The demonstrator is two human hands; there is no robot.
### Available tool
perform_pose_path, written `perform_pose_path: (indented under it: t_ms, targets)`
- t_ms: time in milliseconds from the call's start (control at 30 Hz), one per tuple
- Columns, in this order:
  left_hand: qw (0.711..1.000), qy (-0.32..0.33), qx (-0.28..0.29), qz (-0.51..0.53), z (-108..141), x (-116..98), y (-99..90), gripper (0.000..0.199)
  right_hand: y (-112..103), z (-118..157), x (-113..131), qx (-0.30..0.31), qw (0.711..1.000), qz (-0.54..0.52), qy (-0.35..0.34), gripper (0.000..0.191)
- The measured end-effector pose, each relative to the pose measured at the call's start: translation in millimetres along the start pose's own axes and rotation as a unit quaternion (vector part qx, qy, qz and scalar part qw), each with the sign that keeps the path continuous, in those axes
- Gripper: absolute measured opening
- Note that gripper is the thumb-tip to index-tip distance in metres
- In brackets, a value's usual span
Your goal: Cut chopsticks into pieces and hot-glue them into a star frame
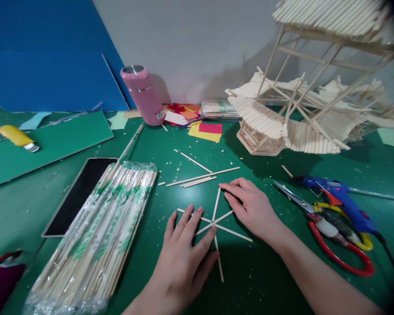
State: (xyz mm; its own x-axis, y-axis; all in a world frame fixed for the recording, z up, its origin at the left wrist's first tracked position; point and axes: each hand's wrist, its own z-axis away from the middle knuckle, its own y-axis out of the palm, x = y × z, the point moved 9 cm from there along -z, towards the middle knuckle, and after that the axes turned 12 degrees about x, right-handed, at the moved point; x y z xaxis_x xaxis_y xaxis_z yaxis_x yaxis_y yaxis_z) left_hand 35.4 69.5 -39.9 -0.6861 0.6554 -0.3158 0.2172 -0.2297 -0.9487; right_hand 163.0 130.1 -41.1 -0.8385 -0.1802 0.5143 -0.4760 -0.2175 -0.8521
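Note:
Thin wooden sticks lie crossed at one middle point on the green table, forming a star. Over the star's left side, my left hand rests palm down with fingers spread. Its fingertips touch the sticks, one of them close to the crossing. My right hand has its fingertips together at the top end of the upright stick. Just behind the star, several loose sticks lie flat, with small crumbs around them.
A plastic-wrapped bundle of chopsticks lies left, over a black tablet-like slab. Scissors and a blue glue gun lie right. Behind stand a pink flask and a stick-built model. A yellow cutter lies far left.

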Motion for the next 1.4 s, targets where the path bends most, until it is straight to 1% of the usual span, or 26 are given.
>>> perform_pose_path:
  t_ms: [133, 233, 500, 567, 667, 833, 967, 1033, 1100, 1167, 1233, 1367, 1400]
  targets:
    - [1.000, 0.010, 0.002, 0.000, 0.8, -0.4, 0.0, 0.034, 0.4, 0.1, -0.1, -0.005, 1.000, 0.003, -0.002, 0.029]
    - [1.000, 0.015, -0.011, 0.010, 2.2, 0.2, -0.8, 0.034, -0.2, 0.8, 0.1, -0.009, 1.000, 0.004, -0.004, 0.029]
    - [0.999, 0.012, -0.023, 0.036, 3.3, 2.9, -2.6, 0.029, -1.1, 1.5, 0.9, -0.015, 1.000, 0.008, -0.006, 0.030]
    - [0.999, 0.012, -0.034, 0.038, 3.5, 3.2, -3.6, 0.028, -1.3, 1.6, 1.0, -0.018, 1.000, 0.007, -0.008, 0.030]
    - [0.996, 0.001, -0.073, 0.044, 4.6, 6.1, -8.7, 0.021, -1.1, 1.6, 0.2, -0.018, 1.000, 0.009, -0.006, 0.030]
    - [0.989, -0.035, -0.138, 0.048, 7.4, 14.9, -21.0, 0.011, -0.6, 1.5, -0.4, -0.009, 1.000, 0.009, 0.000, 0.029]
    - [0.972, -0.077, -0.211, 0.073, 14.3, 25.5, -38.5, 0.011, -1.6, 1.6, 0.5, -0.015, 1.000, 0.010, -0.005, 0.029]
    - [0.961, -0.073, -0.251, 0.093, 19.2, 28.0, -48.9, 0.012, -1.7, 1.5, 0.6, -0.017, 1.000, 0.011, -0.006, 0.029]
    - [0.953, -0.050, -0.274, 0.124, 23.0, 28.7, -56.0, 0.013, -1.5, 1.4, 0.5, -0.017, 1.000, 0.010, -0.006, 0.029]
    - [0.948, -0.033, -0.276, 0.156, 25.1, 30.5, -57.7, 0.014, -1.3, 1.2, 0.4, -0.015, 1.000, 0.008, -0.007, 0.029]
    - [0.949, -0.029, -0.262, 0.172, 25.1, 31.7, -54.8, 0.013, -1.1, 1.0, 0.2, -0.014, 1.000, 0.007, -0.006, 0.029]
    - [0.967, -0.028, -0.205, 0.149, 18.5, 27.2, -43.1, 0.006, -0.2, 0.9, -0.1, -0.010, 1.000, 0.008, -0.005, 0.030]
    - [0.971, -0.030, -0.190, 0.139, 16.3, 25.5, -40.5, 0.007, 0.0, 0.9, -0.1, -0.010, 1.000, 0.008, -0.006, 0.030]
